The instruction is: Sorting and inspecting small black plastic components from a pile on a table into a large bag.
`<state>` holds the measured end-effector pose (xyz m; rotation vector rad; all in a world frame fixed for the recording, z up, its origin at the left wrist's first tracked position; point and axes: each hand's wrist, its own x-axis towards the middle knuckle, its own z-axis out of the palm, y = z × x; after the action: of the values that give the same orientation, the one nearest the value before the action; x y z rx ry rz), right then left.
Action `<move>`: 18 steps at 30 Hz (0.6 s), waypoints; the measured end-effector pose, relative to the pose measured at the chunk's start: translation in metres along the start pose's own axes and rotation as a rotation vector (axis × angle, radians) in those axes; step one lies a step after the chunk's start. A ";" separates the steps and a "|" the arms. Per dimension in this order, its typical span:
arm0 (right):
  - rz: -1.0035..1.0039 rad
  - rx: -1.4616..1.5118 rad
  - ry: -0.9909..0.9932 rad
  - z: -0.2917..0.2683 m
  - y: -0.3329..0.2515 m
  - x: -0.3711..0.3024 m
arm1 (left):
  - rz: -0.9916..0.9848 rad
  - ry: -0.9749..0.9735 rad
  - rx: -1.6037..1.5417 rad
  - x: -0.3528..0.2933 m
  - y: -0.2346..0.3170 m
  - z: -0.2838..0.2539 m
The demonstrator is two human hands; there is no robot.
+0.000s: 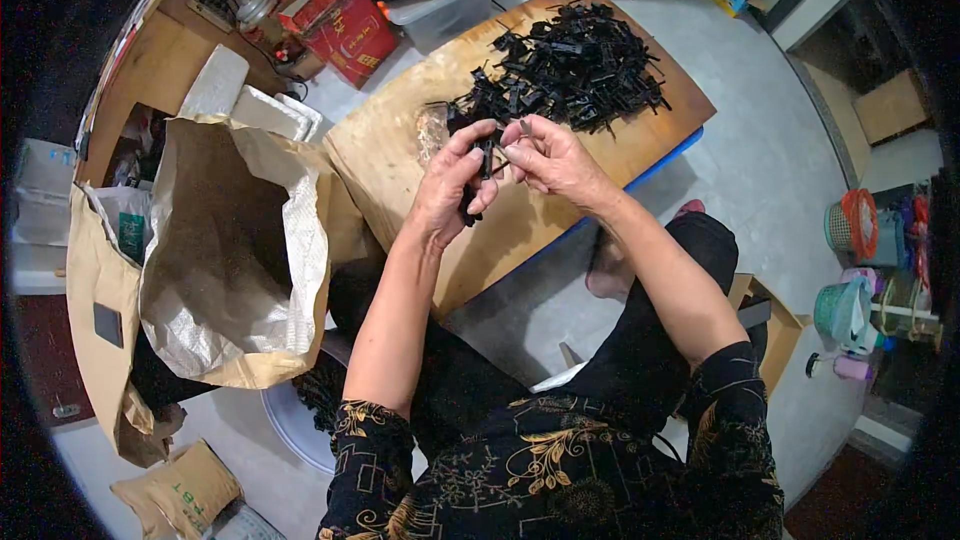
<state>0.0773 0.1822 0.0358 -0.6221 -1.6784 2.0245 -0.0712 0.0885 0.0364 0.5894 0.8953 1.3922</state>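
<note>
My left hand is closed around a small cluster of black plastic parts, some of which show below the palm. Close against it, my right hand pinches a small grey, blade-like piece; its lower end is hidden by the fingers. The fingertips of both hands meet at the black parts, above the wooden table. Just beyond them lies a large heap of thin, spiky black plastic parts. A crumpled clear plastic bag rests on the table beside my left hand.
A big open paper sack with a white woven lining stands at my left. Below it, a pale basin holds more black parts. A red box is behind the table. An open cardboard box sits by my right leg.
</note>
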 end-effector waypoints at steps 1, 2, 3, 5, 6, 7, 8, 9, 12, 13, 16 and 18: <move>0.002 0.001 0.001 0.001 0.000 0.000 | -0.002 0.001 -0.001 0.000 -0.001 0.001; -0.025 0.038 -0.003 0.002 0.000 0.001 | -0.022 -0.029 -0.017 -0.001 -0.001 0.002; -0.052 0.074 -0.006 0.002 0.000 0.001 | -0.042 -0.059 -0.033 -0.001 -0.001 0.003; -0.045 0.073 -0.016 -0.002 0.004 0.004 | -0.041 -0.102 -0.099 -0.002 -0.001 0.007; -0.038 0.071 -0.025 -0.004 0.007 0.005 | -0.038 -0.134 -0.133 -0.002 -0.002 0.007; -0.037 0.072 -0.022 -0.005 0.009 0.006 | -0.035 -0.165 -0.167 -0.001 -0.003 0.007; 0.016 0.100 -0.058 -0.005 0.011 0.007 | -0.038 -0.166 -0.168 -0.002 -0.004 0.007; 0.067 0.128 -0.098 -0.004 0.010 0.008 | -0.038 -0.193 -0.178 -0.003 -0.005 0.006; 0.054 0.105 -0.144 -0.005 0.002 0.006 | -0.030 -0.200 -0.140 -0.004 -0.003 0.008; 0.057 0.106 -0.144 -0.006 0.002 0.007 | -0.023 -0.181 -0.091 -0.005 -0.002 0.010; -0.014 -0.033 -0.063 -0.006 -0.004 0.008 | 0.010 -0.025 0.232 -0.005 0.003 0.011; -0.008 -0.080 -0.047 -0.006 0.003 0.010 | 0.056 -0.023 0.321 -0.006 0.005 0.016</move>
<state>0.0728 0.1926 0.0315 -0.5978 -1.7935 1.9895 -0.0605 0.0851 0.0502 0.8776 1.1003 1.2974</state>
